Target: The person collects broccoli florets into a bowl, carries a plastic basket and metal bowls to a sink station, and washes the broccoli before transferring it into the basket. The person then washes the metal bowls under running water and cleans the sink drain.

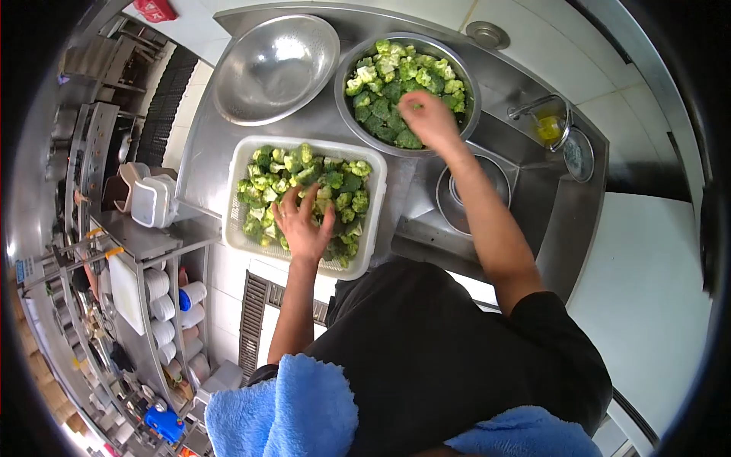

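My left hand reaches into a white plastic basket of cut broccoli florets. Its fingers are spread, and the fingertips touch or nearly touch a floret. Over a round steel bowl heaped with more broccoli is my right hand. The fingers of that hand curl inward, and anything between them is hidden. The basket and bowl stand on a steel counter, the basket nearer my body.
A steel bowl with nothing in it sits left of the broccoli bowl. On the right are a sink, a round steel basin and a mesh strainer. Shelves with stacked white bowls stand at left.
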`<move>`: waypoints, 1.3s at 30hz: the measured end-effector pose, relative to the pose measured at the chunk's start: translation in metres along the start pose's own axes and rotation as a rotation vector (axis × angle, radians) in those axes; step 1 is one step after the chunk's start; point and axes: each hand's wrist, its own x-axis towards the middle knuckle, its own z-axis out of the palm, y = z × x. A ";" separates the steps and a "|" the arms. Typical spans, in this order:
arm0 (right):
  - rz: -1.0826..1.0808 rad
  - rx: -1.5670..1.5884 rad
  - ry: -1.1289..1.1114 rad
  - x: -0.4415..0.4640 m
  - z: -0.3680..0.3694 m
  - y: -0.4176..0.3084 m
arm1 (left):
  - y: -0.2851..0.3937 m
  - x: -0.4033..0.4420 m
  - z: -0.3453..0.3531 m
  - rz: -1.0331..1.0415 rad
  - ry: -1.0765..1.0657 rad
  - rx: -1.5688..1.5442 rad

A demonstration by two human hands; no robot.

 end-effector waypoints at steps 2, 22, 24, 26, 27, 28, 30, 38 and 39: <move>0.061 -0.167 0.201 0.027 -0.025 0.027 | 0.019 0.037 0.000 -0.085 0.072 -0.146; 0.569 0.503 -0.201 0.154 -0.009 0.102 | 0.123 0.264 0.191 -0.469 -0.306 -0.488; 0.464 0.712 -0.239 0.164 0.013 0.127 | 0.090 0.280 0.224 -0.563 -0.381 -0.634; 0.343 0.707 -0.089 0.179 0.050 0.156 | 0.107 0.280 0.195 -0.679 -0.425 -0.697; 0.339 0.807 -0.079 0.171 0.047 0.143 | 0.082 0.294 0.229 -0.647 -0.432 -0.639; 0.380 0.746 -0.038 0.168 0.045 0.134 | 0.078 0.293 0.238 -0.663 -0.417 -0.834; 0.439 0.710 0.010 0.164 0.057 0.131 | 0.072 0.288 0.254 -0.713 -0.392 -1.229; 0.326 0.816 0.283 0.101 0.020 0.064 | 0.118 0.291 0.192 -0.621 -0.280 -1.197; 0.390 0.862 0.282 0.064 -0.011 0.033 | 0.108 0.294 0.196 -0.409 -0.308 -1.265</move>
